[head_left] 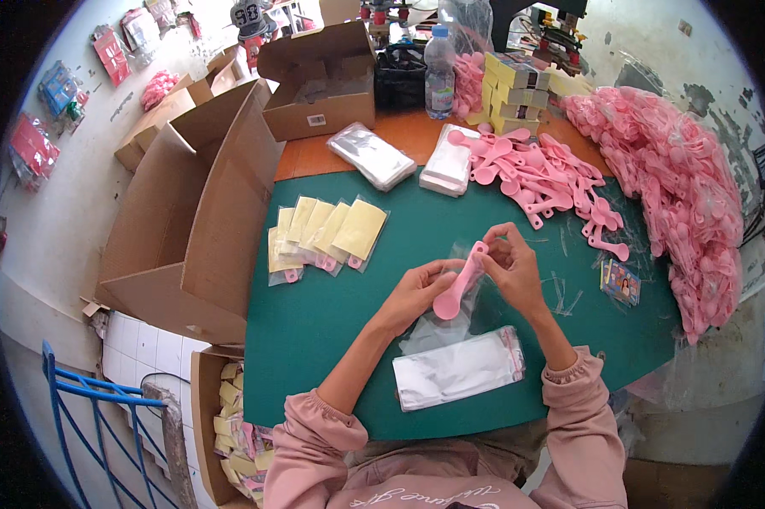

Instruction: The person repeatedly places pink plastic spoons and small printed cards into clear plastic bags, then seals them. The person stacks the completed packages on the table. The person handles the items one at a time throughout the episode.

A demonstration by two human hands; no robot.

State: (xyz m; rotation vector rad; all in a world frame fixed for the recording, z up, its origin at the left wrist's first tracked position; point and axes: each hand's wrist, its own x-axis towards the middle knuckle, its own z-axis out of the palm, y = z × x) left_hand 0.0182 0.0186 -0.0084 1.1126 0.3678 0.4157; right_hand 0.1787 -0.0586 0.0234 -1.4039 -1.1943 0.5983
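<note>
A pink plastic measuring spoon (448,304) is held up over the green table mat (332,339), bowl end down. My right hand (515,270) pinches the tip of its handle. From the left, my left hand (418,293) closes its thumb and fingers on a clear plastic bag (433,336) beside the spoon. Some of the film shows behind the spoon; whether the spoon is inside it I cannot tell. Just below lies a stack of clear bags (459,370). Filled bags with yellow cards (359,229) lie fanned out beyond my left hand.
Loose pink spoons (535,170) are heaped at the back right, beside a large bagged mass of spoons (662,178). Two bag stacks (371,157), a water bottle (439,75) and yellow card blocks (515,89) stand behind. Cardboard boxes (221,195) flank the left; small picture cards (620,282) lie right.
</note>
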